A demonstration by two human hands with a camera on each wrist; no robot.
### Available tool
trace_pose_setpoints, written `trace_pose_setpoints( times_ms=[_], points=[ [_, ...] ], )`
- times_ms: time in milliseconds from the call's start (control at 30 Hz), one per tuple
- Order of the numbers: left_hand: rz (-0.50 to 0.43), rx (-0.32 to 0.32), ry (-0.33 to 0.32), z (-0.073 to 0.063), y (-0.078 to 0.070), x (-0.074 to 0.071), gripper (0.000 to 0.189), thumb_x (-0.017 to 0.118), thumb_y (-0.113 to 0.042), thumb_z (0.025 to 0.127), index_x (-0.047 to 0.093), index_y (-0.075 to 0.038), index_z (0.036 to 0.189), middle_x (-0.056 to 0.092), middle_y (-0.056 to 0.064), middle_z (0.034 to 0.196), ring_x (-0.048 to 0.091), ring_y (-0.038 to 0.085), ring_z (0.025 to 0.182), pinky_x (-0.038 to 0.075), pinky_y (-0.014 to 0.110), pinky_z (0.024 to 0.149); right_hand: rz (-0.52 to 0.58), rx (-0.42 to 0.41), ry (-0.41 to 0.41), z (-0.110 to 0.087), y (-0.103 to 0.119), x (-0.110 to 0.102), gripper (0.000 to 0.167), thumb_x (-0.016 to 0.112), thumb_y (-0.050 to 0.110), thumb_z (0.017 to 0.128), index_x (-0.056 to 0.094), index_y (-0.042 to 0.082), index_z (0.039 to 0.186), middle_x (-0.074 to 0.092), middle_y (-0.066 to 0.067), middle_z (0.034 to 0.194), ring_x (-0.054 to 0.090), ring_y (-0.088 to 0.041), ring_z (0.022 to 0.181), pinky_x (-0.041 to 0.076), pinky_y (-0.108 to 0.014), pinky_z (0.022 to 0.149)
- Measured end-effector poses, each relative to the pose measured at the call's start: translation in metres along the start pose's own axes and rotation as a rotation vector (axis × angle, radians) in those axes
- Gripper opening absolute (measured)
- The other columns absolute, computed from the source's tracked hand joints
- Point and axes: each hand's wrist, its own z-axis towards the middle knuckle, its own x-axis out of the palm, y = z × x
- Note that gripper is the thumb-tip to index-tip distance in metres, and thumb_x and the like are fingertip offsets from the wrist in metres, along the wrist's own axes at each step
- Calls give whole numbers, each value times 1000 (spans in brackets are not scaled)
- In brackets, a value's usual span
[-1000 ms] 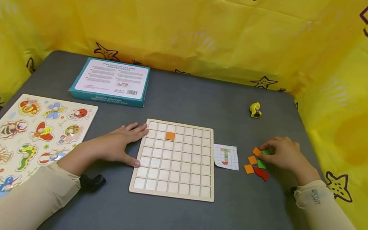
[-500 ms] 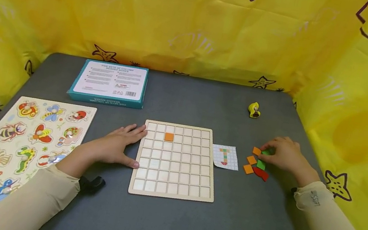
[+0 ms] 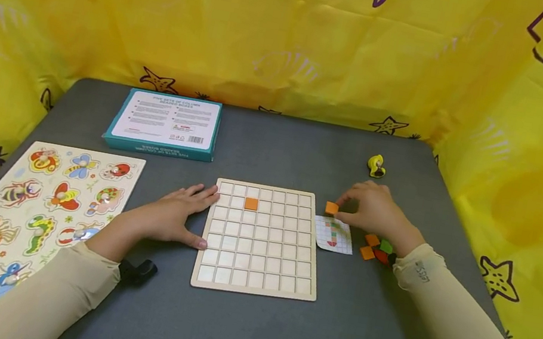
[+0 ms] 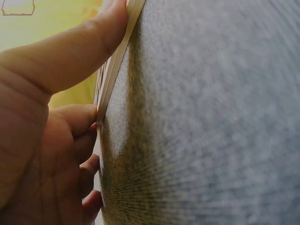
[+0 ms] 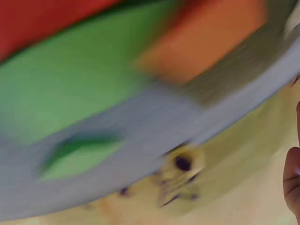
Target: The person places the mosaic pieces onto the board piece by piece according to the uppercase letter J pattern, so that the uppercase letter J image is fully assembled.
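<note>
A wooden grid board (image 3: 260,246) lies mid-table with one orange square tile (image 3: 251,203) in an upper cell. My left hand (image 3: 168,213) rests at its left side, fingers spread; in the left wrist view the thumb (image 4: 89,44) touches the board's edge (image 4: 116,65). Just above a small pattern card (image 3: 342,240), my right hand (image 3: 375,211) pinches another orange square tile (image 3: 332,208) between thumb and fingers. Behind that hand lie several loose pieces: orange tiles (image 3: 367,252), a green piece (image 3: 385,246) and a red piece (image 3: 380,256). The right wrist view shows blurred green pieces (image 5: 70,84) close up.
An insect picture puzzle (image 3: 47,203) covers the table's left side. A teal box (image 3: 165,122) lies at the back left. A small yellow toy (image 3: 376,165) stands at the back right. Yellow cloth (image 3: 295,34) hangs round the table.
The right hand has left the loose pieces and moved left toward the board, with an orange tile now between its fingertips. The left hand stays at the board's edge.
</note>
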Motion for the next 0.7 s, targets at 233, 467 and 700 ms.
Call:
trace_pose_setpoints(
  times_ms=[233, 467, 700],
  points=[
    [1, -2, -1, -1, -2, -1, 112, 77, -62, 73, 20, -16, 158, 13, 3, 163, 5, 36, 147, 6, 57, 115, -5, -145, 29, 46, 53, 13, 19, 80, 37, 81, 77, 23, 94, 67, 7, 99, 53, -20, 97, 33, -48, 86],
    [1, 4, -11, -1, 0, 1, 112, 77, -62, 73, 21, -15, 158, 13, 3, 163, 6, 35, 147, 6, 57, 115, -33, -209, 43, 65, 75, 21, 16, 78, 37, 81, 78, 25, 91, 66, 10, 94, 51, -15, 91, 34, -42, 79],
    [-5, 8, -15, 0, 2, 2, 113, 77, -62, 72, 21, -15, 158, 12, 1, 163, 4, 34, 148, 6, 57, 114, -50, -223, 57, 69, 77, 26, 18, 80, 37, 79, 78, 24, 92, 66, 10, 94, 53, -16, 93, 34, -41, 77]
  ],
)
